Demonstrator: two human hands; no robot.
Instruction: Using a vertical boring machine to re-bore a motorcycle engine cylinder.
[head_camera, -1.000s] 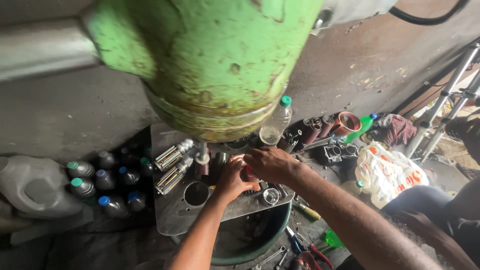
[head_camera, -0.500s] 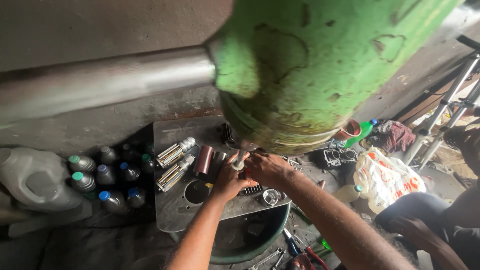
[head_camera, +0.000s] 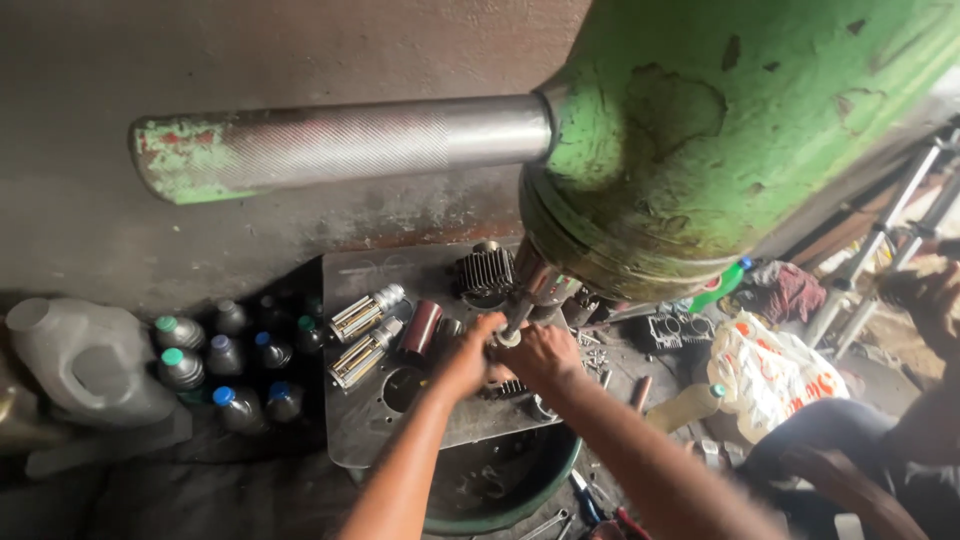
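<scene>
The left hand (head_camera: 468, 358) and the right hand (head_camera: 540, 357) both grip a thin metal rod (head_camera: 517, 322) under the big green machine (head_camera: 730, 130). Their fingers are curled tight around it. A grey metal plate (head_camera: 375, 425) lies just below the fingers.

Both forearms are bare, no sleeves, gloves or rings on the hands (head_camera: 505, 355).

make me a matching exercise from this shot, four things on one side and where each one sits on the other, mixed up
Things:
1. white plastic jug
2. finned metal cylinder
3. white plastic bag
4. green basin

Places:
A. right of the metal plate, near a seated person's knee
B. under the plate's front edge
C. far left, beside the capped bottles
D. back of the plate, by the green machine

Pairs: 1-C, 2-D, 3-A, 4-B
</scene>
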